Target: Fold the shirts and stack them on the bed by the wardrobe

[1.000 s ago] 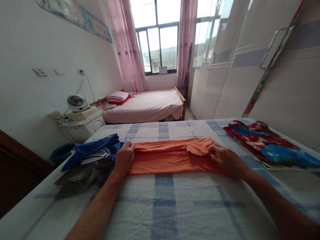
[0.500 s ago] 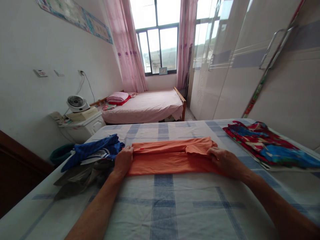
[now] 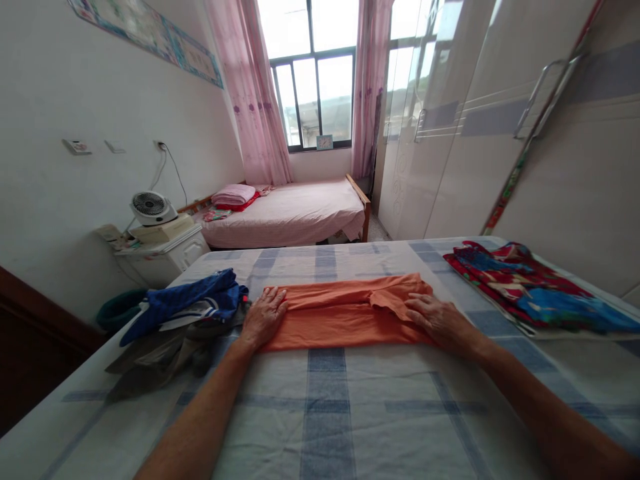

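Folding step: left hand, right hand flat, open, pressing orange cloth ends. Next likely needs pinching one end, folding across.

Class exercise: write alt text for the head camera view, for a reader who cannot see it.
Two bare hands, left hand and right hand, press flat on a folded orange cloth garment on a blue-checked white bedsheet. A crumpled blue garment pile lies left; a red-and-blue patterned cloth lies right.

Two bare forearms were in view, no sleeves showing up to the frame edge. Left hand and right hand were bare: no gloves, rings, watch or wristband seen. Knuckles and veins showed.
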Demonstrator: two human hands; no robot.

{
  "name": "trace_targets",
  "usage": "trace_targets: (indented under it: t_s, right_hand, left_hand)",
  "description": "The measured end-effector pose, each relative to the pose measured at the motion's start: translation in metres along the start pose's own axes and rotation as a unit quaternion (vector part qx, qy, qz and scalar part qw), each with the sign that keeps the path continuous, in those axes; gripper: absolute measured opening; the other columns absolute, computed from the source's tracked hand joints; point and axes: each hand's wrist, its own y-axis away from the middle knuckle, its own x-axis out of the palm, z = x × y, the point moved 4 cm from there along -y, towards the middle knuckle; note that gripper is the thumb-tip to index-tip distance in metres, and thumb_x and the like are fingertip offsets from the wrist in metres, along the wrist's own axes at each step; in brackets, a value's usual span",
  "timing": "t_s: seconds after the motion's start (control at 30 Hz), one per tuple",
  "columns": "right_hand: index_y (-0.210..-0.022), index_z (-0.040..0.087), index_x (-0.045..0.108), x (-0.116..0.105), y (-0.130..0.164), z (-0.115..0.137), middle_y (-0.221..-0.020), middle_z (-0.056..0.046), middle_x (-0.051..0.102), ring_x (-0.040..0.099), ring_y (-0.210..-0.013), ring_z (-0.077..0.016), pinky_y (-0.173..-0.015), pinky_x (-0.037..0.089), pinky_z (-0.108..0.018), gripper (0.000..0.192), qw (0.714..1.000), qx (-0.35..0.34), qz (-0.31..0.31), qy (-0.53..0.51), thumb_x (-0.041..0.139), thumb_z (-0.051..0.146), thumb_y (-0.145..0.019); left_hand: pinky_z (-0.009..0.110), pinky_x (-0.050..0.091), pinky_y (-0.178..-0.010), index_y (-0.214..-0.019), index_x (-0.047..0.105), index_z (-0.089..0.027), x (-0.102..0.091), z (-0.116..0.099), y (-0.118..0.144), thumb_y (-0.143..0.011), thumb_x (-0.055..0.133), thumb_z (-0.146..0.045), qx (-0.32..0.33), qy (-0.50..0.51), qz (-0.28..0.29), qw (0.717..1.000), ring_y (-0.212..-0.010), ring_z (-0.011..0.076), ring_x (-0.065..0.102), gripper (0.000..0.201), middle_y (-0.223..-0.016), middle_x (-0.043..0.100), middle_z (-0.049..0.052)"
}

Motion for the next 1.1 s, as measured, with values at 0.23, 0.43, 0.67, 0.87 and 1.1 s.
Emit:
trace_targets:
  t_s: [0.23,0.43,0.67,0.87,1.1]
  right_hand:
    - [-0.081,0.023,0.062,-0.011,0.006,-0.015,-0.084,-0.005,0.067,0.062,-0.078,-0.0169,-0.069,0.045,-0.027,0.032,0.995,0.091,-0.029,-0.005,0.032,0.032,-0.090]
    - [-0.107,0.018,0.059,-0.026,-0.012,-0.032,-0.111,-0.010,0.064,0.061,-0.099,-0.0212,-0.087,0.045,-0.033,0.035,0.977,0.163,-0.128,-0.055,0.033,0.035,-0.090]
    - [-0.132,0.016,0.045,0.004,-0.051,-0.028,-0.140,-0.010,0.042,0.035,-0.131,-0.0231,-0.106,0.028,-0.041,0.049,0.997,0.037,-0.045,0.047,0.028,0.039,-0.092]
    - [-0.133,0.013,0.046,0.055,-0.038,-0.065,-0.140,-0.012,0.042,0.034,-0.131,-0.0255,-0.106,0.028,-0.043,0.054,0.990,0.119,0.019,0.080,0.027,0.040,-0.091]
    - [-0.134,0.012,0.045,0.058,-0.039,-0.070,-0.142,-0.012,0.039,0.032,-0.132,-0.0253,-0.106,0.027,-0.043,0.055,0.989,0.116,0.027,0.084,0.026,0.040,-0.090]
  left_hand:
    - [0.039,0.030,-0.106,-0.127,0.049,-0.014,-0.002,0.008,0.005,-0.091,0.036,-0.034,-0.060,-0.008,-0.006,0.998,-0.131,0.0225,0.035,0.043,-0.139,0.044,0.013]
    - [0.035,0.034,-0.106,-0.118,0.056,-0.011,-0.037,-0.054,-0.010,-0.091,0.038,-0.029,0.012,0.073,-0.079,0.994,-0.123,0.0226,0.046,0.037,-0.129,0.053,0.014]
    - [0.040,0.028,-0.110,-0.127,0.049,-0.021,-0.032,-0.193,-0.031,-0.089,0.044,-0.042,0.267,0.177,-0.056,0.945,-0.136,0.0232,0.024,0.043,-0.144,0.036,0.008]
    - [0.040,0.025,-0.111,-0.134,0.042,-0.020,0.006,-0.202,-0.010,-0.091,0.036,-0.046,0.257,0.196,0.036,0.946,-0.137,0.0235,0.024,0.050,-0.142,0.040,0.006]
    - [0.022,0.037,-0.101,-0.116,0.060,-0.026,-0.025,-0.159,-0.006,-0.088,0.044,-0.031,0.178,0.207,0.012,0.962,-0.117,0.0150,0.051,0.033,-0.129,0.054,-0.002]
